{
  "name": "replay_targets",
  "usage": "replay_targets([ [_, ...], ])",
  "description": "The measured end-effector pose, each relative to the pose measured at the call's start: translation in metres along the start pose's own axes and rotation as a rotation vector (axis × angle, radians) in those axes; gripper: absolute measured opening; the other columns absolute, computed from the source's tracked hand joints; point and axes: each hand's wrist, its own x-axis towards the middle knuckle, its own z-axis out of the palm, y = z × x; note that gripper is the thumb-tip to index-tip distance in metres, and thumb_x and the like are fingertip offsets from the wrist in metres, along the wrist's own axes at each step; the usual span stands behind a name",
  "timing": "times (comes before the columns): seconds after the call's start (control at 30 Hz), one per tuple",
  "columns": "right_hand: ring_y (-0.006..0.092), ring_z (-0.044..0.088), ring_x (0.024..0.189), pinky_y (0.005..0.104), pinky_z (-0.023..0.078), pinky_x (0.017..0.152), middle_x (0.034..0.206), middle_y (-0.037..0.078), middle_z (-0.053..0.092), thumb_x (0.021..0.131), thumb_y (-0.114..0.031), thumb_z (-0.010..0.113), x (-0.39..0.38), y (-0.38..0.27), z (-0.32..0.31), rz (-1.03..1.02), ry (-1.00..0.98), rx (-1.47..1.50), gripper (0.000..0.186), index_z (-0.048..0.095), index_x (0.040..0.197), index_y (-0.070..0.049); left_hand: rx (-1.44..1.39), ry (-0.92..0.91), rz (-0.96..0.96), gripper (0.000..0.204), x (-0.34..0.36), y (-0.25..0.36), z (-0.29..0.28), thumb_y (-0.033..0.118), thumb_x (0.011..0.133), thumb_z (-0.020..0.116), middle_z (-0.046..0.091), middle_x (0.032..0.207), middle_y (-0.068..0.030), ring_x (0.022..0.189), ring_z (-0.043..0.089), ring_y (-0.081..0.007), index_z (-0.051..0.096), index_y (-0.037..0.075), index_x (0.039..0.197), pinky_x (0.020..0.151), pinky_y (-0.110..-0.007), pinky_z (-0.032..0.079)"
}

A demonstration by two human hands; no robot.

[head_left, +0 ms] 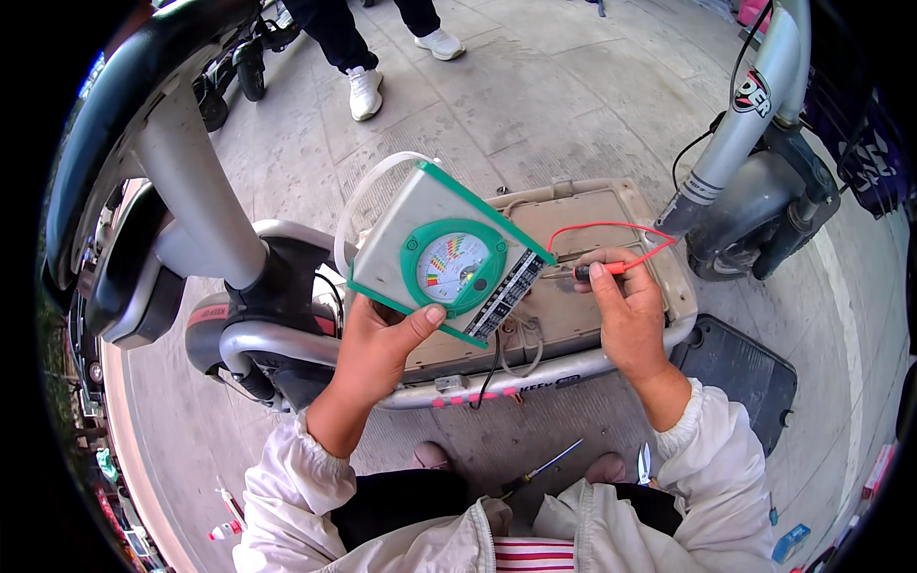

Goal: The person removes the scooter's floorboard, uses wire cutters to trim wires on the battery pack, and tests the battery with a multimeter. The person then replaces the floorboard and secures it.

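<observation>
My left hand (377,349) grips the lower left corner of a battery tester (451,263), a pale box with green edges and a round needle dial, thumb on its front. A white strap handle (377,170) arches from its upper side. My right hand (630,320) pinches a red and black test probe (611,269) between thumb and fingers. A red wire (611,226) loops from the tester to that probe. Beneath both hands lies the opened footboard bay (673,286) of an electric scooter, holding tan battery blocks (573,329). A black wire (493,372) hangs below the tester.
The scooter's seat post (196,181) rises at left, its steering column (726,134) at right. A dark cover panel (745,372) lies on the paving at right. A screwdriver (543,466) and a pointed tool (645,465) lie near my feet. Another person's white shoes (364,94) stand beyond.
</observation>
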Motion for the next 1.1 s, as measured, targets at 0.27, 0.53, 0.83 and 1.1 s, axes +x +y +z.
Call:
replay_targets([
  [0.27,0.0092,0.063,0.089,0.0259,0.052,0.082,0.099,0.005,0.068,0.103,-0.007,0.059,-0.002,-0.001,0.001,-0.002,-0.05,-0.026,0.015,0.062,0.115,0.0,0.04,-0.03,0.025,0.065,0.001,-0.004,0.005,0.006,0.089,0.078,0.058,0.134,-0.0124,0.124,0.057,-0.0213,0.042,-0.003,0.143,0.106,-0.036,0.046],
  [0.53,0.0061,0.058,0.082,0.0235,0.048,0.073,0.092,0.001,0.067,0.102,-0.009,0.059,-0.001,-0.001,0.002,-0.022,-0.047,-0.044,0.013,0.064,0.112,-0.001,0.04,0.003,-0.028,0.067,0.0,-0.002,0.011,0.007,0.089,0.078,0.058,0.135,-0.013,0.124,0.057,-0.0222,0.041,-0.002,0.144,0.107,-0.037,0.045],
  [0.83,0.0048,0.056,0.078,0.0227,0.047,0.069,0.088,0.0,0.065,0.101,-0.009,0.061,-0.001,0.001,0.0,-0.003,-0.056,-0.063,0.014,0.064,0.112,-0.001,0.042,0.009,-0.025,0.067,0.0,0.001,0.01,0.008,0.088,0.079,0.059,0.134,-0.013,0.124,0.058,-0.0226,0.042,-0.003,0.143,0.107,-0.037,0.045],
  [1.1,0.0054,0.055,0.077,0.0239,0.046,0.067,0.087,0.0,0.064,0.101,-0.009,0.061,-0.001,0.0,0.002,0.009,-0.059,-0.056,0.014,0.065,0.112,-0.001,0.052,0.009,-0.027,0.068,0.001,0.003,0.011,0.008,0.088,0.079,0.058,0.135,-0.0137,0.124,0.058,-0.0233,0.041,-0.004,0.144,0.108,-0.038,0.045],
])
